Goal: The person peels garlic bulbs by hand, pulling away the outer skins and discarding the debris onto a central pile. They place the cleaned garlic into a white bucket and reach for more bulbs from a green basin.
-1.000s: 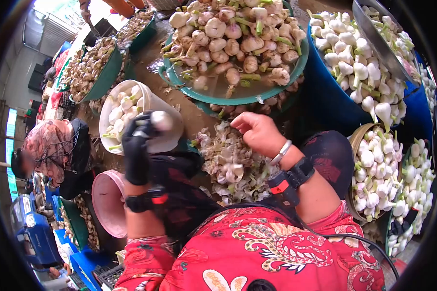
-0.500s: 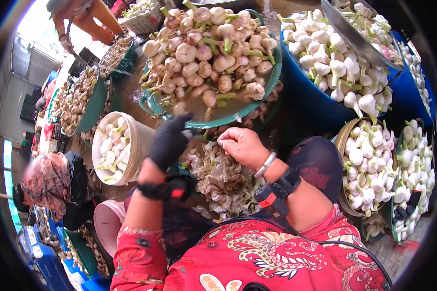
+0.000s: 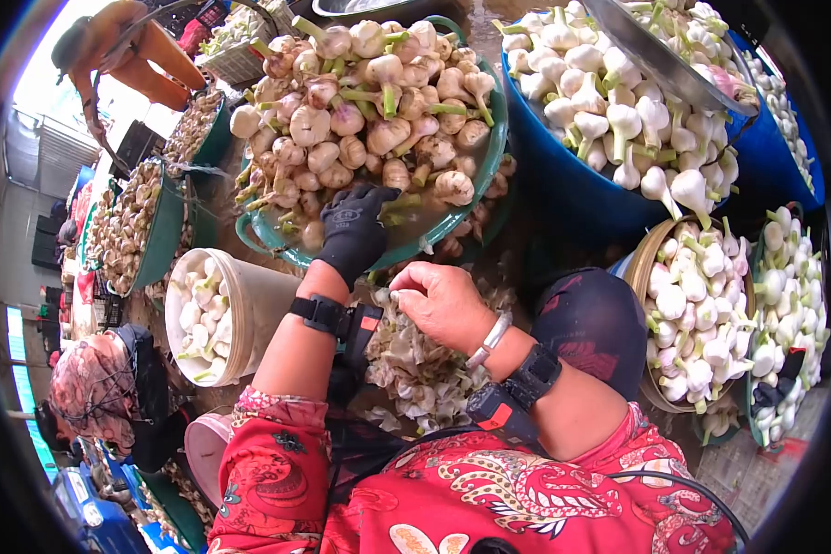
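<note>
Our gloved left hand [image 3: 353,231] has moved from the bucket [image 3: 258,305] onto the garlic [image 3: 309,125] in the green tub [image 3: 497,148], its grip too hidden to tell, while our right hand [image 3: 443,300] stays curled closed over the peels [image 3: 415,369].

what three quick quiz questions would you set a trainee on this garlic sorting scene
1. True or false: the left hand wears a black glove.
2. The left hand reaches into: A) the green basin, B) a white bucket, C) a blue tub.
3. Fill in: the bare right hand is above a pile of garlic ____.
Key: 1 true; 2 A; 3 skins.
</note>
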`<state>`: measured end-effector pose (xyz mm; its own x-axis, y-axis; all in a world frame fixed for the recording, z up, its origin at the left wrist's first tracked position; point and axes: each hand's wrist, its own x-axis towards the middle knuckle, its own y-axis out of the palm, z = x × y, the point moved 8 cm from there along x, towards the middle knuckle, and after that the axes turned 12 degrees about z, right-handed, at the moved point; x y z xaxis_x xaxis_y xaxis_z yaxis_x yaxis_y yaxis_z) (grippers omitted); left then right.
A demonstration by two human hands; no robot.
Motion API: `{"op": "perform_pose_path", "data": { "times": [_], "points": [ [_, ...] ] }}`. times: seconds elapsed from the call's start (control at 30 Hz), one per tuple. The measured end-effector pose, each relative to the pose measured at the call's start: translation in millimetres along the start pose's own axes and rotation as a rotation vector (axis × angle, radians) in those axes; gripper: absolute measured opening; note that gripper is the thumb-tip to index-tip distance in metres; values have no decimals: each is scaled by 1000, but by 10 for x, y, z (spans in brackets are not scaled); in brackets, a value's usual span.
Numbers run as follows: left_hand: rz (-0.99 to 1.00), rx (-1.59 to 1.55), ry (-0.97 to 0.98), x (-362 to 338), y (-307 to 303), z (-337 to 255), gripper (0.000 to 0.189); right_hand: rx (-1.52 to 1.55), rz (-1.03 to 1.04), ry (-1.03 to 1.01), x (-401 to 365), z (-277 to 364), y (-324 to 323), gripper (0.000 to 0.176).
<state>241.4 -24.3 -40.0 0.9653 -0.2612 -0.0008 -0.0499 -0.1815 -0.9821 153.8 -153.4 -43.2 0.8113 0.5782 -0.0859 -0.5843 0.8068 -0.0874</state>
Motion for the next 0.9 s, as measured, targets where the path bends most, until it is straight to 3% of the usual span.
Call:
{"op": "perform_pose_path", "data": {
  "times": [0.1,0.2,0.27,0.3,0.37,0.4,0.47,0.5,0.53,0.6,0.63,0.67,0.7,0.73,0.8,0.87,0.9],
  "points": [
    [98,93,-28,-14,29,23,41,8,10,14,2,-28,32,15],
    [211,151,-197,-109,94,217,41,-30,8,25,-2,-56,27,14],
    [394,166,-295,-180,275,405,38,-31,6,11,7,-37,28,14],
    [397,165,-294,-184,353,478,38,-34,4,0,8,-27,27,15],
    [104,17,-181,-170,224,468,27,-44,1,0,21,-28,30,15],
    [105,12,-184,-212,198,507,27,-55,0,-5,24,-22,33,15],
    [-42,-971,-273,-382,97,726,16,-30,-16,36,36,-46,11,23],
    [-133,-997,-235,-477,-70,670,14,-4,-35,72,50,-68,0,33],
    [-91,-1274,-222,-593,-51,630,19,0,-31,72,70,-62,30,33],
    [-8,-1445,-253,-857,-144,263,24,142,-180,-123,58,47,-13,52],
    [34,-1505,-250,-968,-144,117,26,258,-130,-192,101,13,57,65],
    [78,-1564,-246,-1074,-107,2,28,258,-124,-187,117,-29,78,65],
    [30,-1374,-130,-1158,-143,-56,27,303,-49,-175,140,-70,145,65],
    [24,-1379,-136,-1203,-94,-52,27,347,27,-165,142,-94,217,65],
    [-27,-1639,-323,-1301,53,14,26,316,23,-182,81,-42,226,67],
    [-69,-1556,-327,-1355,-5,0,24,31,-7,-295,1,165,227,64],
    [-100,-1549,-305,-1355,-31,-6,25,27,0,-296,-11,198,236,64]
  ]
}}
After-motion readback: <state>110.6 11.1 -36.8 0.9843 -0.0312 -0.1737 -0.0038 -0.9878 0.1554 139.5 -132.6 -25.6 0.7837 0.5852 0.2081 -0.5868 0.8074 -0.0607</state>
